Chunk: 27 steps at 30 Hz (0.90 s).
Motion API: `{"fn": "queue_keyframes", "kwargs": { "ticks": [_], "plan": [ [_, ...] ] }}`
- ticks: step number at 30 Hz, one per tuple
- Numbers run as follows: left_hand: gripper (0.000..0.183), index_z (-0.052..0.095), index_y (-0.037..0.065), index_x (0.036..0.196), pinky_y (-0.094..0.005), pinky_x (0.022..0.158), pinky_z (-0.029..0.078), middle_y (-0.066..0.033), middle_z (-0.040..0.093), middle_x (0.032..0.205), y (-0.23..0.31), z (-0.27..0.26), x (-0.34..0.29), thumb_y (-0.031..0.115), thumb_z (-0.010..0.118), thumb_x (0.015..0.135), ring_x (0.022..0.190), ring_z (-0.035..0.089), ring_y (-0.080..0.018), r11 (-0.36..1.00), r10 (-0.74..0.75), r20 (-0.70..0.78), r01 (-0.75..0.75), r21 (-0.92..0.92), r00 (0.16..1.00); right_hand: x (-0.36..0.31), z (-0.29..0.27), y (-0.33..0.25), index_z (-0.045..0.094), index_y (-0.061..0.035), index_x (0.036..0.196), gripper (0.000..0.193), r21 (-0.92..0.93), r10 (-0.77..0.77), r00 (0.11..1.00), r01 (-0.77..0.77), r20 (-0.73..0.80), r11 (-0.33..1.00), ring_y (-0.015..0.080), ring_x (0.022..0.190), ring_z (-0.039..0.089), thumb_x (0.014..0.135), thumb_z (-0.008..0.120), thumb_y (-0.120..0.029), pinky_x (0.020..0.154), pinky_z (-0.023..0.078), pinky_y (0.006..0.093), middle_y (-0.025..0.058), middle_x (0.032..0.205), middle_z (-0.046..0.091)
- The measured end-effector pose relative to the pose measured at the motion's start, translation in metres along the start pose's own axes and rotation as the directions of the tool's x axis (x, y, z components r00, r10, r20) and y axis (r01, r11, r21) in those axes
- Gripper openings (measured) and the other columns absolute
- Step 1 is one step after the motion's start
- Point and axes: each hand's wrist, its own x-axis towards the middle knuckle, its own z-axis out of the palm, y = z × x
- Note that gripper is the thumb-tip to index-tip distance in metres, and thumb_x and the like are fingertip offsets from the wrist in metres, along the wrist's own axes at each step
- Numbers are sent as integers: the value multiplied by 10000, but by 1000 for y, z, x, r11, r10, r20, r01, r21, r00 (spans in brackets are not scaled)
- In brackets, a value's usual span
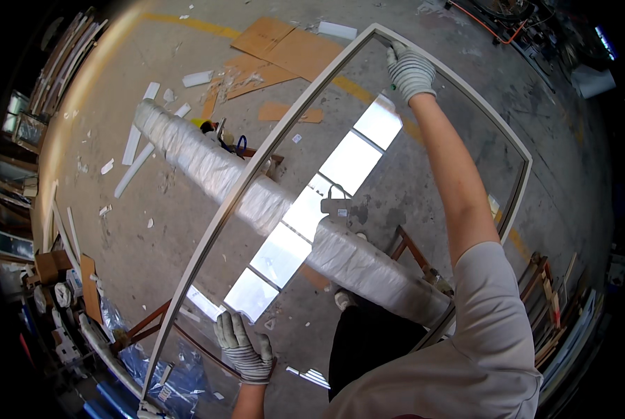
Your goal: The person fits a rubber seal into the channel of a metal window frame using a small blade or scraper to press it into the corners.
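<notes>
A large window frame (239, 185) with thin grey edges slants across in front of me, apparently glazed. A bright strip of panels (352, 162) crosses its middle and looks like a reflection. My right hand (411, 73), in a grey striped glove, is at the far edge and looks closed on the frame; its fingertips are partly hidden. At the lower left, my left hand (244, 353), in a matching glove, has its fingers stretched out, seemingly flat against the pane. Behind the frame lies a long beam (193, 150) wrapped in clear plastic film, with reddish-brown legs (413, 248) beneath it.
Cardboard sheets (284, 49) and white offcuts lie on the concrete floor (179, 230). Framed panes (19, 133) lean along the left side, above crumpled blue plastic (176, 373). Long strips (567, 335) are stacked at right. Machinery with an orange cable (497, 31) is at far right.
</notes>
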Motion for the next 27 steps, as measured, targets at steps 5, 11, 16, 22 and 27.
{"fn": "queue_keyframes", "kwargs": {
  "ticks": [5, 11, 16, 22, 27],
  "plan": [
    [590, 388, -38, 1382, -558, 1086, 250, -247, 388, 1414, -2, 2, -1, 320, 472, 922, 1314, 353, -432, 1000, 3, 3, -3, -7, 1000, 1, -1, 2, 609, -114, 1110, 356, 22, -33, 999, 33, 19, 999, 348, 913, 642, 924, 434, -362, 784, 516, 476, 161, 978, 668],
    [594, 398, -40, 1376, -561, 1089, 247, -245, 389, 1415, -2, 2, -1, 341, 463, 924, 1316, 352, -432, 1000, 1, 0, -1, -8, 1000, -1, -5, 1, 606, -104, 1106, 347, 53, -30, 999, 28, 45, 998, 349, 905, 639, 923, 454, -358, 777, 512, 478, 161, 987, 658],
    [602, 394, -46, 1376, -561, 1087, 252, -251, 389, 1411, -3, 2, -2, 347, 462, 925, 1316, 349, -437, 1000, 3, 0, -3, -3, 1000, 0, -1, 3, 611, -103, 1092, 338, 38, -56, 998, 55, 15, 998, 349, 894, 638, 918, 464, -353, 773, 511, 477, 158, 981, 660],
    [598, 394, -47, 1375, -558, 1086, 254, -251, 387, 1412, -2, 2, -2, 336, 468, 922, 1314, 349, -439, 1000, 5, -1, -5, 2, 1000, -4, -6, -2, 620, -109, 1080, 351, 35, -42, 999, 41, 20, 999, 345, 894, 643, 916, 447, -366, 781, 509, 480, 156, 956, 669],
    [594, 392, -44, 1378, -557, 1087, 253, -246, 390, 1413, -2, 1, -1, 331, 468, 923, 1316, 349, -440, 1000, 5, 1, -5, 2, 1000, -2, -1, 0, 620, -113, 1089, 372, 6, -28, 1000, 28, -11, 1000, 341, 914, 644, 922, 424, -382, 787, 510, 480, 158, 972, 670]
  ]
}}
